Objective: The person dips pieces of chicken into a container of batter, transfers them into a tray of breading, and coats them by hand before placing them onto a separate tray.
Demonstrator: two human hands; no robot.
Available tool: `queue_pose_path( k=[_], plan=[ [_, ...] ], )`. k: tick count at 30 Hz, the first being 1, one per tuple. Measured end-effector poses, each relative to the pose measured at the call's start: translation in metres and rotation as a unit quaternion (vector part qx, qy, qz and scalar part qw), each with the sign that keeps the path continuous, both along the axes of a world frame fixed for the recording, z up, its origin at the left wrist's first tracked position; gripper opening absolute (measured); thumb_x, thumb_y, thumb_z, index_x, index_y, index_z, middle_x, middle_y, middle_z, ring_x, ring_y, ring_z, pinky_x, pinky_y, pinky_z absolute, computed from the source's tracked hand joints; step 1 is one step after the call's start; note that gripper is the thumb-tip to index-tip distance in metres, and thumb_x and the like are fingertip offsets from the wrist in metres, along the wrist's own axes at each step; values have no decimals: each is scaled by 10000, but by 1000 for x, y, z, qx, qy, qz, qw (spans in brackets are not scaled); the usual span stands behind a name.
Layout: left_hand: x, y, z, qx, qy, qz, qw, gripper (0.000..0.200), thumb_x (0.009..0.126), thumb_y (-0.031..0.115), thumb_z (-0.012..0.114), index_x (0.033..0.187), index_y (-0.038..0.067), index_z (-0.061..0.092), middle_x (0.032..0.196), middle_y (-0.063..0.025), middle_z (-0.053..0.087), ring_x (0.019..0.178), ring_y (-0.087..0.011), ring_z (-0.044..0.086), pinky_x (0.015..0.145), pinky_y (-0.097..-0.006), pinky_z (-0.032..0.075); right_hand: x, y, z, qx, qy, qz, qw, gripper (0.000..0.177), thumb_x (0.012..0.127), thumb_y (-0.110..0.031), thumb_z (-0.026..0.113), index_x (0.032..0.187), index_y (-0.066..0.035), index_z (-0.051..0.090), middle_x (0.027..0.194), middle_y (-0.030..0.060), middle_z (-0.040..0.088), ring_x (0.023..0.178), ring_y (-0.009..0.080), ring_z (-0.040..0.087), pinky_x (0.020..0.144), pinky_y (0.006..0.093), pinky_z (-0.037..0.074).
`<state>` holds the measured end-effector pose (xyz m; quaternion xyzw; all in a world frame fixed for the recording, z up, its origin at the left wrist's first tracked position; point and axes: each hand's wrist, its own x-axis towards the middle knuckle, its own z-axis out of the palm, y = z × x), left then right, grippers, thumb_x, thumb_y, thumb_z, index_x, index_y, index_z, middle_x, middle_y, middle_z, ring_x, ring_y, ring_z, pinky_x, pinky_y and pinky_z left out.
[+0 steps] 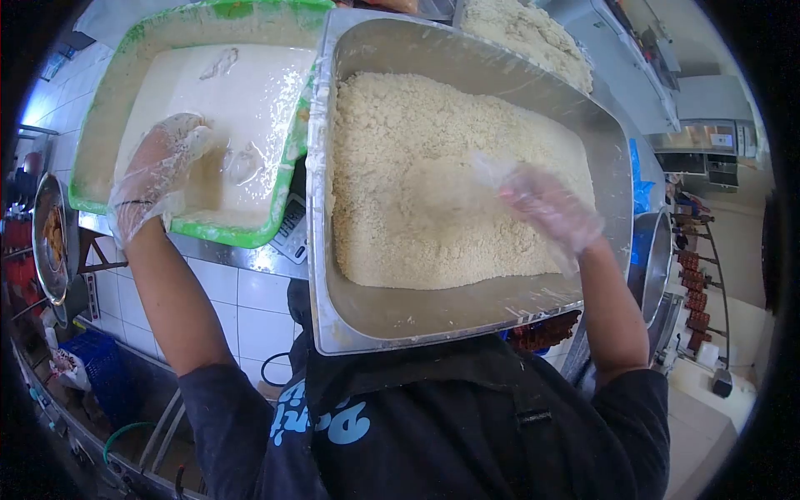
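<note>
My left hand (160, 162), in a clear plastic glove smeared with batter, reaches over the near-left part of a green tub (83, 167). Its fingers dip toward the pale, runny batter (225, 87) and are mostly hidden. A coated lump (243, 165) breaks the batter's surface beside it, and another lump (219, 63) lies farther back. On the right, my gloved right hand (550, 208) is over the flour (400, 117) in a deep steel pan (467, 321). Its fingers stretch leftward, somewhat blurred, with nothing visible in them. The flour left of that hand looks smeared by motion.
A digital scale (292, 229) sits between tub and pan. More crumbly flour (525, 33) is heaped behind the pan. A steel bowl (654, 254) stands to the right; a round metal tray with brown food (52, 237) is far left. Below it is a blue crate (100, 375).
</note>
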<state>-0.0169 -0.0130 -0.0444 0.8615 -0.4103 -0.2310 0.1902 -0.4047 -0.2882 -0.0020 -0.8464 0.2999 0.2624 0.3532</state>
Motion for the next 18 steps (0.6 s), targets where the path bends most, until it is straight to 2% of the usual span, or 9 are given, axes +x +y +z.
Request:
queue_pose_path(
  k=[3, 5, 8, 11, 15, 16, 18],
  plan=[
    [-5, -3, 5, -7, -21, -9, 1000, 375, 785, 347, 521, 991, 36, 561, 998, -149, 568, 945, -266, 529, 826, -350, 392, -29, 18, -37, 157, 49, 103, 981, 475, 873, -373, 425, 1232, -61, 425, 1285, 97, 411, 1173, 232, 378, 996, 325, 250],
    [-6, -5, 7, 16, -54, -34, 998, 352, 797, 322, 499, 1004, 45, 563, 1010, -156, 570, 949, -305, 530, 828, -354, 397, -9, 55, -56, 252, -59, 93, 961, 486, 879, -378, 412, 1243, -57, 411, 1293, 90, 402, 1188, 218, 362, 994, 325, 261],
    [-8, -2, 6, 20, -82, -47, 995, 353, 781, 332, 511, 987, 51, 573, 1008, -154, 573, 950, -298, 531, 829, -355, 397, 65, 117, -71, 320, -59, 35, 945, 491, 877, -379, 415, 1250, -61, 401, 1300, 90, 392, 1197, 208, 348, 1000, 319, 251],
    [-8, 5, 7, 19, -88, -15, 996, 355, 766, 342, 524, 969, 58, 583, 1005, -152, 577, 952, -291, 531, 830, -356, 397, 108, 142, -72, 330, -40, -9, 943, 496, 875, -380, 418, 1257, -64, 392, 1306, 90, 382, 1207, 198, 333, 1007, 313, 240],
    [-16, 6, 15, 35, -73, 35, 996, 357, 745, 355, 540, 947, 66, 597, 1001, -149, 581, 954, -282, 532, 832, -358, 397, 104, 110, -41, 288, -21, -55, 956, 504, 872, -381, 421, 1267, -69, 379, 1315, 91, 368, 1219, 184, 314, 1016, 305, 226],
    [-17, 6, 17, 40, -69, 46, 996, 357, 740, 358, 544, 941, 68, 601, 1000, -148, 582, 954, -280, 533, 833, -358, 397, 97, 93, -28, 272, -16, -91, 958, 507, 872, -381, 422, 1269, -70, 376, 1317, 91, 364, 1222, 181, 309, 1018, 303, 223],
    [-17, 5, 17, 47, -63, 59, 995, 358, 729, 364, 552, 929, 73, 607, 999, -147, 584, 956, -276, 533, 834, -359, 397, 81, 57, -4, 247, 2, -269, 931, 511, 870, -382, 424, 1274, -72, 370, 1321, 91, 358, 1228, 174, 299, 1022, 298, 216]
  ],
)
